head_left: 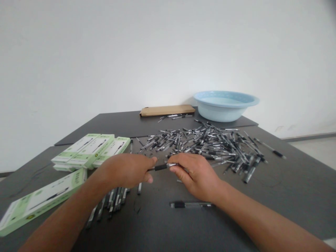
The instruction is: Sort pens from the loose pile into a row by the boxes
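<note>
My left hand (128,170) and my right hand (196,174) meet over the dark table (288,189), both pinching one black-gripped pen (161,167) held level between them. Under my left hand lies a short row of several pens (115,199) side by side. A single pen (189,204) rests on the table just below my right wrist. Beyond the hands spreads a large loose pile of pens (207,143).
Green and white pen boxes (91,150) are stacked at the left, with another box (39,201) nearer the front left edge. A light blue basin (225,105) and a brown cardboard box (168,110) stand at the table's far side. A white wall rises behind.
</note>
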Motion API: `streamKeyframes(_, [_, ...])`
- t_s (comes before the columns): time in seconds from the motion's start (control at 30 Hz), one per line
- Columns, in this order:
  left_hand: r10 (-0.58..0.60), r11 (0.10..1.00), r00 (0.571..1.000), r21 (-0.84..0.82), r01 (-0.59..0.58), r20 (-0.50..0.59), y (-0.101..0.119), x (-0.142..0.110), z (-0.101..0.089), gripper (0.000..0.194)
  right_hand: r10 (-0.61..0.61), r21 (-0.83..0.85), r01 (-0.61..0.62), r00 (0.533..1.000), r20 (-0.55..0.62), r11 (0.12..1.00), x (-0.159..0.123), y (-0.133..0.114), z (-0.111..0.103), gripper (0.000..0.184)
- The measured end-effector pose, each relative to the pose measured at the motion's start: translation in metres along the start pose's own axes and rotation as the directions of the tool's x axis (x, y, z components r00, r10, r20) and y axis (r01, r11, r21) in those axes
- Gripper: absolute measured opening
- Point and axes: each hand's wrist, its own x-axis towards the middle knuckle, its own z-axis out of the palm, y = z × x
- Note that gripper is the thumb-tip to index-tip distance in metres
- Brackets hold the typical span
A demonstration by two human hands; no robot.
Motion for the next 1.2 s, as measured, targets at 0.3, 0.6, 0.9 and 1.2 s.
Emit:
streamKeyframes(0.3, [-0.063,0.997,0.997,0.03,0.064,-0.036,0.006,-0.009,0.005,0.048,-0.004,0.02,0.004,1.0,0.011,1.0,-0.002,-0.008,-0.003,0.018])
streamKeyframes(0.6, [0.009,1.0,1.0,0.016,-0.009,-0.003,0.01,-0.007,0.001,0.04,0.05,0.103,-0.052,0.998,0.024,0.993,-0.004,-0.006,-0.006,0.014])
streamKeyframes(0.9, [0.041,0.999,0.997,0.021,-0.043,0.058,0.012,0.0,-0.001,0.045,-0.078,0.063,0.078,0.997,0.002,0.995,-0.003,-0.002,-0.005,0.028])
streamKeyframes(1.2, [0.042,0.999,0.995,-0.013,-0.041,0.095,0.01,-0.002,-0.008,0.069,0.086,-0.036,-0.081,0.986,0.146,0.996,0.001,0.007,0.005,0.013])
